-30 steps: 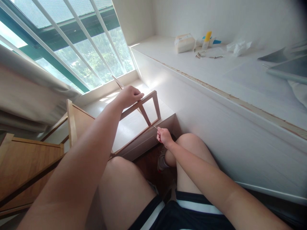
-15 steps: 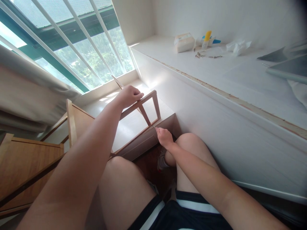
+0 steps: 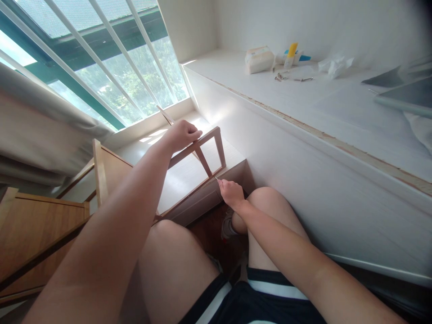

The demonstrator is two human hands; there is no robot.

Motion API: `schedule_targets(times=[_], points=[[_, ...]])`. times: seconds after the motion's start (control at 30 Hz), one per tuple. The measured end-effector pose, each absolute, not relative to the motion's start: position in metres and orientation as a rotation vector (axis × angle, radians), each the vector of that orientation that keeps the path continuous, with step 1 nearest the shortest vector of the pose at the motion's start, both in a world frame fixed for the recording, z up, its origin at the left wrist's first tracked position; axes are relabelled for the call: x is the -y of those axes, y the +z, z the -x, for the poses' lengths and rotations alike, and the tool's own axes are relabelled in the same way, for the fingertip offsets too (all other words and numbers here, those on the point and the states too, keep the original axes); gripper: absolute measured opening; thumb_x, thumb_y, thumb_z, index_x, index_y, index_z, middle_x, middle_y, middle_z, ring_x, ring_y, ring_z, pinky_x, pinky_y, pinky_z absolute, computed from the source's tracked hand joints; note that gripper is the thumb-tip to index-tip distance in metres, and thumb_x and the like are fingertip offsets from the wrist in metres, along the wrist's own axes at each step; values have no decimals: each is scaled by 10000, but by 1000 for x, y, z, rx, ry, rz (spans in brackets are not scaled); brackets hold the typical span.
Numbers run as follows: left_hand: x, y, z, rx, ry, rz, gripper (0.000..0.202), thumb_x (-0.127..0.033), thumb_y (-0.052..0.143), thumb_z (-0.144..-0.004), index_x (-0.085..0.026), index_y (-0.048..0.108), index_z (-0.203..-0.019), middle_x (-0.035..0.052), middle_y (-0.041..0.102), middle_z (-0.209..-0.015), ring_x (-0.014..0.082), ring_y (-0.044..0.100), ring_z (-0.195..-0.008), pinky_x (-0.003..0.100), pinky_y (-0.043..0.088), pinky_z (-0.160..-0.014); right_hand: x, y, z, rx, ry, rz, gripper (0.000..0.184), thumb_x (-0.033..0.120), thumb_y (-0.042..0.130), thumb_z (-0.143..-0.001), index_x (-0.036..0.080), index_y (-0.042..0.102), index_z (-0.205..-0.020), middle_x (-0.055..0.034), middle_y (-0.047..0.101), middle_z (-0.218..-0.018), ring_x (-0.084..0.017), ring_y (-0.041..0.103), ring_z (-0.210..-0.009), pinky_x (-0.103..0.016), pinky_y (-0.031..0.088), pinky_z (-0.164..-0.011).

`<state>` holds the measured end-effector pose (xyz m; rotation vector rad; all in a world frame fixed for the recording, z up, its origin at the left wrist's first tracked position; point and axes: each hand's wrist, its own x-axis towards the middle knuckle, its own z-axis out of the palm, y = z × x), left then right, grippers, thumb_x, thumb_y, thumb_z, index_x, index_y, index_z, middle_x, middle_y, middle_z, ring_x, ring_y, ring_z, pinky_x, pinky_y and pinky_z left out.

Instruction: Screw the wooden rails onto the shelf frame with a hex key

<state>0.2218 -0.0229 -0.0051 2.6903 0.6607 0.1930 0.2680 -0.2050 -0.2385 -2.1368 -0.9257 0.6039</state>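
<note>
Standing here watching this person, I can see their left hand with its fingers curled over the top rail of a brown wooden frame with open slatted gaps, which sits along the near edge of a glossy white platform just beyond the knees. The right hand is clenched around a thin, pale rod, tip right by the frame's lower rail, tho I can't tell if they're touching, and some silvery metal screws lie up on the white ledge.
</note>
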Motion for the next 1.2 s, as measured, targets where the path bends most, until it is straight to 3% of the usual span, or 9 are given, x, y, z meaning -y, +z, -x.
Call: schedule_targets(times=[0.07, 0.13, 0.2, 0.3, 0.73, 1.0, 1.2], points=[[23, -5, -222, -654, 197, -2688, 373, -359, 543, -812, -188, 406, -510, -28, 319, -497, 89, 288, -474, 325, 181, -522, 203, -242, -269, 775, 730, 1934, 416, 477, 414, -958, 186, 563, -701, -142, 690, -814, -265, 644, -899, -326, 412, -793], [23, -5, -222, -648, 206, -2688, 377, -366, 541, -815, -187, 416, -507, -25, 330, -495, 91, 289, -473, 325, 191, -522, 201, -245, -268, 704, 834, 1799, 455, 505, 393, -950, 205, 491, -623, -82, 633, -620, -212, 627, -701, -292, 422, -684], [24, -5, -222, -644, 216, -2690, 382, -369, 543, -815, -187, 425, -501, -22, 340, -490, 92, 289, -474, 325, 202, -524, 198, -247, -266, 656, 938, 1684, 472, 528, 323, -953, 225, 422, -605, -14, 521, -462, -155, 512, -474, -267, 384, -535], [25, -4, -222, -648, 226, -2688, 387, -367, 551, -813, -186, 433, -491, -19, 347, -483, 94, 285, -473, 327, 212, -527, 196, -248, -264, 551, 1090, 1481, 436, 543, 274, -940, 244, 342, -631, 38, 432, -409, -113, 345, -346, -249, 271, -401], [24, -5, -222, -678, 204, -2679, 369, -386, 543, -815, -183, 499, -510, -15, 374, -481, 97, 295, -472, 331, 229, -532, 198, -253, -267, 337, 1344, 1056, 398, 512, 384, -916, 239, 298, -641, 67, 370, -423, -80, 261, -337, -219, 192, -374], [23, -5, -222, -670, 204, -2680, 383, -371, 544, -814, -188, 449, -492, -22, 346, -479, 93, 283, -469, 331, 220, -526, 199, -253, -263, 365, 1195, 1198, 397, 520, 379, -911, 239, 324, -636, 62, 390, -408, -83, 279, -333, -220, 176, -363], [24, -4, -222, -669, 207, -2677, 383, -361, 546, -810, -189, 441, -484, -23, 344, -475, 92, 274, -469, 331, 212, -532, 196, -256, -261, 475, 968, 1437, 422, 515, 404, -915, 224, 416, -610, 42, 440, -366, -99, 353, -338, -239, 255, -407]])
